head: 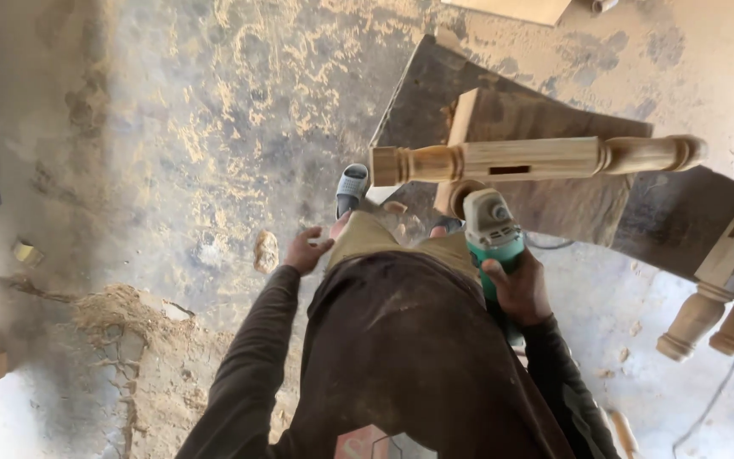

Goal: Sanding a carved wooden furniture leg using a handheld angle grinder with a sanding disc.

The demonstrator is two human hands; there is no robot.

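Right hand (518, 291) grips green grinder (494, 231) below turned wooden leg (537, 158).

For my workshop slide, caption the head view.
Right hand grips a green angle grinder beside a turned wooden leg.

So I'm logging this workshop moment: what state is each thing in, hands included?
Right hand: closed around the green and grey angle grinder.
Green and grey angle grinder: held with its head up against the leg; whether it is running, cannot tell.
Turned pale wooden leg: lying across the dark workbench, mortise slot facing the camera.
Left hand: open, empty, by the knee.
Further turned legs: lying at right.
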